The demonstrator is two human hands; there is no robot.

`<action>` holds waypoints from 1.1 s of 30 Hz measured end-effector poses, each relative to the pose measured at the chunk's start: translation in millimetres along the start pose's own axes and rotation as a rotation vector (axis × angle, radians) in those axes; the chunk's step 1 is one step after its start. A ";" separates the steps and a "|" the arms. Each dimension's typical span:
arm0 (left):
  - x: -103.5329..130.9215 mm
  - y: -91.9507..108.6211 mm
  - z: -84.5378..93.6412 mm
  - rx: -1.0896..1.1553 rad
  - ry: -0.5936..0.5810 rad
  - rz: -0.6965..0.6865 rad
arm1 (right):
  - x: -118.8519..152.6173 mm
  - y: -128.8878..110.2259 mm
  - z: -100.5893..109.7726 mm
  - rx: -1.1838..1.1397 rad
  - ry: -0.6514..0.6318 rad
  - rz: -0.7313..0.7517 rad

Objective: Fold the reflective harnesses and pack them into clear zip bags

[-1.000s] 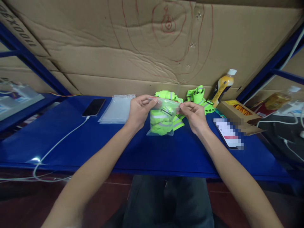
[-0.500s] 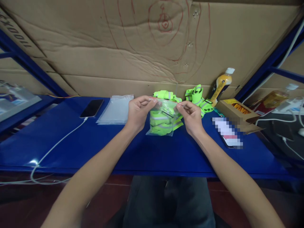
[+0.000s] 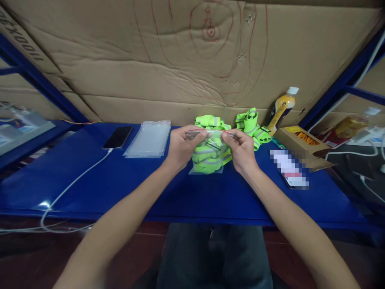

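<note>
A clear plastic bag (image 3: 207, 160) with a red line along its top edge hangs between my hands, and a folded yellow-green strap with grey stripes is inside it. My left hand (image 3: 182, 146) pinches the bag's top edge at the left, thumb on the near side. At the right end of that edge, my right hand (image 3: 240, 147) holds it between thumb and fingers. Behind the bag lies a bundle of yellow-green straps (image 3: 207, 120), partly hidden. Another strap bundle (image 3: 249, 122) rests further right.
On the blue table (image 3: 120, 188) lie a stack of clear bags (image 3: 148, 138) and a phone (image 3: 118, 137) with a white cable at the left. To the right are a bottle (image 3: 282, 110), an open carton (image 3: 319, 149) and a second phone (image 3: 288, 168).
My left hand has slid right along the bag's top edge, closer to my right hand. The bag now sits slightly lower and further right in view.
</note>
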State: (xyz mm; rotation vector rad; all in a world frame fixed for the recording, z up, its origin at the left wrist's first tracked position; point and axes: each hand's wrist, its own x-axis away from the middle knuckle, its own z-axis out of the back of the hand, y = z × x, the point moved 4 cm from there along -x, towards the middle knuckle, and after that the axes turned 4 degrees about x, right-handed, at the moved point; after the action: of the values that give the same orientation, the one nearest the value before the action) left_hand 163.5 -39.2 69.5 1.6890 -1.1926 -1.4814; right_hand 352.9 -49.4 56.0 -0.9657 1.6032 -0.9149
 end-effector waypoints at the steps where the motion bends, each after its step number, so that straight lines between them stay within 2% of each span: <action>1: 0.5 0.2 -0.7 -0.017 -0.004 -0.008 | 0.3 0.6 -0.3 0.002 0.008 -0.007; 8: 1.4 0.8 -0.9 -0.061 0.001 -0.049 | 3.1 4.2 -3.1 -0.054 -0.037 -0.095; 11: -0.6 -1.8 0.4 0.034 -0.024 0.010 | 3.2 3.9 0.5 -0.066 0.012 -0.059; 14: -2.3 -0.7 3.5 0.039 -0.037 -0.021 | 2.9 2.4 4.0 -0.089 0.065 -0.039; 18: -0.7 3.6 5.6 -0.067 -0.016 -0.115 | 3.0 4.1 -1.8 -0.174 -0.037 -0.186; 21: 1.9 5.1 2.3 -0.100 -0.020 -0.130 | 4.3 4.5 -5.1 -0.186 -0.081 -0.267; 27: 4.7 0.8 -8.7 0.012 -0.066 -0.011 | 9.8 -1.8 -6.9 -0.127 -0.093 -0.200; 33: 2.7 -0.2 -5.8 -0.044 -0.075 -0.085 | 12.6 -4.0 -11.3 -0.159 -0.076 -0.239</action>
State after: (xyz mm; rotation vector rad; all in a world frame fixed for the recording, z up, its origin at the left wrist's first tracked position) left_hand 169.1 -42.3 69.3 1.6860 -1.1310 -1.6237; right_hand 340.3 -61.3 57.4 -1.3097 1.5356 -0.9089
